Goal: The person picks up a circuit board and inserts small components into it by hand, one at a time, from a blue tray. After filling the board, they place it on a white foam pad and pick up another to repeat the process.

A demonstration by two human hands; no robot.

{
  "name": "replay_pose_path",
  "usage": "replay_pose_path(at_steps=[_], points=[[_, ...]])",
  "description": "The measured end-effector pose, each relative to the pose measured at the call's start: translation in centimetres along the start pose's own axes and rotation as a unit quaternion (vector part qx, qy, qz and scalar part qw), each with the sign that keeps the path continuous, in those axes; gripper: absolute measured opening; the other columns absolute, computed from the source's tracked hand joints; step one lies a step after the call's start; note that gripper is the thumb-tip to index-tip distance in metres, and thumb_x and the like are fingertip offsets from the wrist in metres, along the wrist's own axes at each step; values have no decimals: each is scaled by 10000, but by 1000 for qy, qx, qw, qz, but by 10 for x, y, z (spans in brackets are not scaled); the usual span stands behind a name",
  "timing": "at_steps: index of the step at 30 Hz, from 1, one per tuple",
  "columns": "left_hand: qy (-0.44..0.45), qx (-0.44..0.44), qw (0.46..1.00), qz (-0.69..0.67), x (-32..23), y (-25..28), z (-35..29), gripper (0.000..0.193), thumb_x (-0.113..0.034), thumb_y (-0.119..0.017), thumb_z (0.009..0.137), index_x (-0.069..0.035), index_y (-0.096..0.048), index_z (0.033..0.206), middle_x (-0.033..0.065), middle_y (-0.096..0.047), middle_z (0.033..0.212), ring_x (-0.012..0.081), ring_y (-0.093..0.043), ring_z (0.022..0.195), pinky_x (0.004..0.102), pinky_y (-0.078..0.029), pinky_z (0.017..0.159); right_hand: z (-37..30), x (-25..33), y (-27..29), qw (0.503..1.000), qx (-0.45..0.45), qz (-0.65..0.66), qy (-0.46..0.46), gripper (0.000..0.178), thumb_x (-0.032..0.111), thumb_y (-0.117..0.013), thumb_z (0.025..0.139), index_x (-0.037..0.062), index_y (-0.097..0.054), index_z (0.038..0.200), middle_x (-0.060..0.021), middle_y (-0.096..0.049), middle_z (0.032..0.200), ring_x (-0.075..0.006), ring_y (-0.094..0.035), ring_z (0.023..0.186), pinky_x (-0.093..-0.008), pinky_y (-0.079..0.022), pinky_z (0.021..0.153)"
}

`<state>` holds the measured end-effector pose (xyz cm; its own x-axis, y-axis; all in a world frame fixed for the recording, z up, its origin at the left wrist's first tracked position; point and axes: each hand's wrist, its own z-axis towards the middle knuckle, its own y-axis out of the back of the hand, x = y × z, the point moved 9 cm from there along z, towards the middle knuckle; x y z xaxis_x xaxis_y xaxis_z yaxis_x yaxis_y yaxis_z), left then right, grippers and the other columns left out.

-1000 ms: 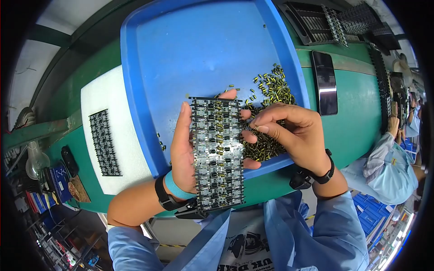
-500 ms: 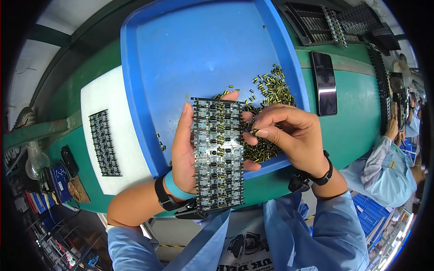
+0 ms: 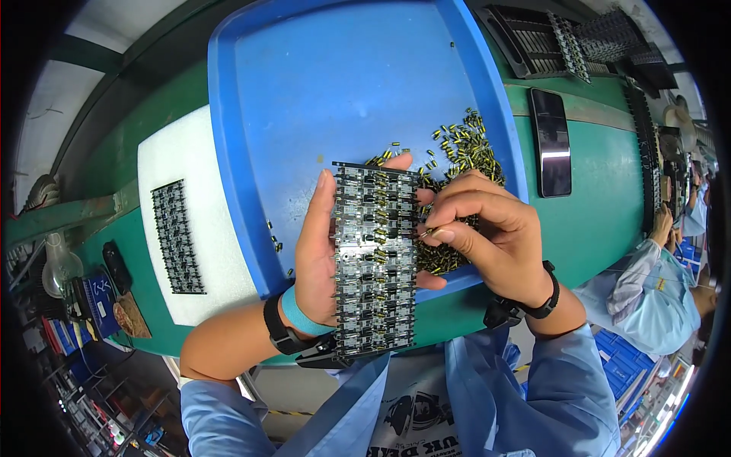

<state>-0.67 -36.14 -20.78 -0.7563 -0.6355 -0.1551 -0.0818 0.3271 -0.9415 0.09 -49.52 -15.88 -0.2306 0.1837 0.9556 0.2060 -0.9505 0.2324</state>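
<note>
My left hand [image 3: 311,263] supports a long circuit board panel [image 3: 375,293] over the near part of a blue tray [image 3: 226,164]. Its thumb lies along the panel's left edge, and the fingertips show past the right edge. Rows of small components cover the panel, with black-and-yellow ones down its middle. Close by the panel's right edge, my right hand [image 3: 499,236] pinches a small capacitor [image 3: 428,233] between thumb and forefinger; the fingertips partly hide it. Under and behind this hand lies a heap of small black-and-yellow cylindrical capacitors [image 3: 470,156] in the tray.
Left of the tray, a second circuit board panel [image 3: 175,236] lies on a white foam sheet [image 3: 221,263]. A black phone [image 3: 550,141] rests on the green table [image 3: 605,179] to the right. Black racks [image 3: 518,46] stand at the far right. A co-worker's blue sleeve [image 3: 643,266] shows beyond.
The panel and my left hand appear slightly farther right in the picture, as do the tray and phone. My right hand keeps its pinch beside the panel's edge, the fingertips slightly lower.
</note>
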Motion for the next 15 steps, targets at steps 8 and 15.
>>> replay_pose_path(at_steps=[8, 15], points=[[-58, -47, 994, 86, -6, 6, 4, 756, -622, -268, 1118, -44, -434, 1576, 158, -675, 1320, 263, -693, 1138, 415, -590, 981, -12, 52, -31, 949, 59, -246, 186, 260, 99, -873, 776, 73, -778, 1017, -65, -689, 982, -281, -635, 936, -413, -489, 856], [-63, -18, 992, 104, -7, 3, 3, 793, -612, -193, 1124, -4, -411, 1583, 188, -677, 1337, 279, -681, 1191, 389, -522, 1086, -17, 57, -38, 928, 34, -298, 220, 356, 130, -892, 694, 111, -790, 1034, -20, -642, 942, -266, -623, 938, -402, -445, 807]])
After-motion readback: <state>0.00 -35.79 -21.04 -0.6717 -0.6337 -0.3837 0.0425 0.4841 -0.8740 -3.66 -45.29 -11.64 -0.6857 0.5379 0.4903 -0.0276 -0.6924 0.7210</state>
